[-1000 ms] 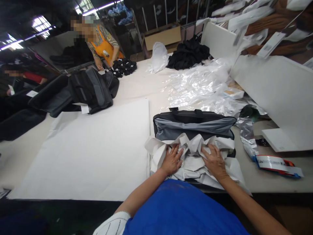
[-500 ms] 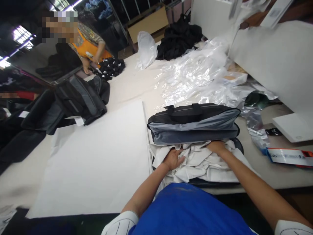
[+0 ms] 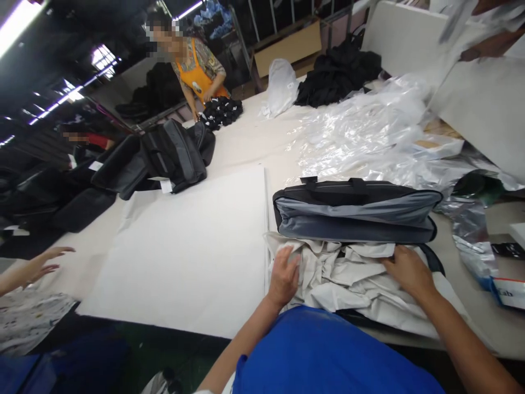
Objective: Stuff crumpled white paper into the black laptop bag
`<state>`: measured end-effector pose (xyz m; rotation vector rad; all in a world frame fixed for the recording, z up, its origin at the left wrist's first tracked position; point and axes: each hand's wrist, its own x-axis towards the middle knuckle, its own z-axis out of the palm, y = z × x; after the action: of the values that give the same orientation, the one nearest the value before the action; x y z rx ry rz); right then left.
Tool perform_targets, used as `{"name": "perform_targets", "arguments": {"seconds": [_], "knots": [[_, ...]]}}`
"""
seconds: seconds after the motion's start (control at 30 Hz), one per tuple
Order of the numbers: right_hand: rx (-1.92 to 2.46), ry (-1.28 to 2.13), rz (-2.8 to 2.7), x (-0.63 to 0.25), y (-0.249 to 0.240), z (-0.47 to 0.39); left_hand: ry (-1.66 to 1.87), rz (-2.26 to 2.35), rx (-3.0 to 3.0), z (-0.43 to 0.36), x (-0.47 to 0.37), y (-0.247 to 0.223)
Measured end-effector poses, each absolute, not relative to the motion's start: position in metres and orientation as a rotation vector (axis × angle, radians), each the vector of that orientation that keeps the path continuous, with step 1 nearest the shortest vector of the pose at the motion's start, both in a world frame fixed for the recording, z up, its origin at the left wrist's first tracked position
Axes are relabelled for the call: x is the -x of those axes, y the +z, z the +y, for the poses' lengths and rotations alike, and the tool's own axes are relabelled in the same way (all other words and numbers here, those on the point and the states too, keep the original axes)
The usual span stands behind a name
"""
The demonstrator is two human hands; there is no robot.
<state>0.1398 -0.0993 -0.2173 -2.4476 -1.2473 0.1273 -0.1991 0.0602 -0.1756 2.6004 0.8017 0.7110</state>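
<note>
- Crumpled white paper [image 3: 348, 276] lies under both my hands, bunched in the open lower half of the grey-and-black bag [image 3: 355, 214], at the near edge of the desk [image 3: 246, 145].
- My left hand [image 3: 285, 276] rests on the paper's left end, fingers loosely spread and flat, pinching nothing; the grip is open, pressing down.
- My right hand [image 3: 408, 269] lies palm down on the paper's right side, fingertips toward the bag's lid. Whether they hook a fold I cannot tell.
- To do this well, I judge both palms should press evenly and push the loose corners inward, so no paper sticks out past the bag's edge on the left.
- Both forearms reach forward from my body, elbows low, wrists nearly straight, the right one coming in at a slant.
- Just left of my left hand lies a flat white sheet [image 3: 184, 251].
- Beyond the bag, clear plastic wrap [image 3: 369, 131] is heaped.
- Far left, more dark bags [image 3: 164, 156] lie, and another person's hand [image 3: 43, 260] reaches in.
- Farthest off, a person in an orange apron [image 3: 197, 74] stands by the desk.
</note>
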Motion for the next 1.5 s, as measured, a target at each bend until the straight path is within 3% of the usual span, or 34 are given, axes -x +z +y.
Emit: {"name": "perform_targets", "arguments": {"seconds": [0.07, 0.13, 0.27, 0.37, 0.47, 0.73, 0.97, 1.07, 1.17, 1.23, 1.3, 1.4, 1.5], "knots": [[2.371, -0.167, -1.289, -0.106, -0.204, -0.098, 0.867, 1.052, -2.662, 0.063, 0.216, -0.171], [2.165, -0.214, -1.397, -0.071, -0.193, -0.087, 0.845, 1.15, -2.687, 0.069, 0.219, -0.172], [1.942, 0.023, -1.675, -0.023, -0.192, -0.054, 0.53, 0.856, -2.853, 0.074, 0.197, -0.198], [2.097, 0.204, -1.732, -0.014, -0.205, -0.034, 0.336, 0.67, -2.953, 0.069, 0.182, -0.227], [2.312, 0.419, -1.614, -0.021, -0.219, -0.025, 0.266, 0.768, -3.01, 0.066, 0.178, -0.245], [2.409, 0.714, -1.365, -0.043, -0.235, -0.004, 0.145, 0.997, -2.749, 0.068, 0.172, -0.232], [2.187, 0.989, -1.307, -0.07, -0.218, 0.0, -0.109, 0.817, -2.425, 0.141, 0.158, -0.223], [2.06, 0.901, -1.269, -0.075, -0.186, -0.031, -0.115, 0.778, -2.337, 0.153, 0.157, -0.221], [2.021, 0.476, -1.192, -0.077, -0.15, -0.089, -0.011, 0.805, -2.304, 0.131, 0.166, -0.21], [2.166, 0.11, -1.084, -0.08, -0.133, -0.135, 0.113, 0.749, -2.292, 0.105, 0.175, -0.199], [2.443, -0.026, -0.97, -0.084, -0.124, -0.179, 0.172, 0.577, -2.326, 0.078, 0.183, -0.188], [2.745, 0.401, -0.911, -0.09, -0.124, -0.225, 0.051, 0.348, -2.526, 0.052, 0.186, -0.183], [2.679, 0.85, -0.978, -0.089, -0.134, -0.235, -0.091, 0.302, -2.685, 0.046, 0.185, -0.193]]}}
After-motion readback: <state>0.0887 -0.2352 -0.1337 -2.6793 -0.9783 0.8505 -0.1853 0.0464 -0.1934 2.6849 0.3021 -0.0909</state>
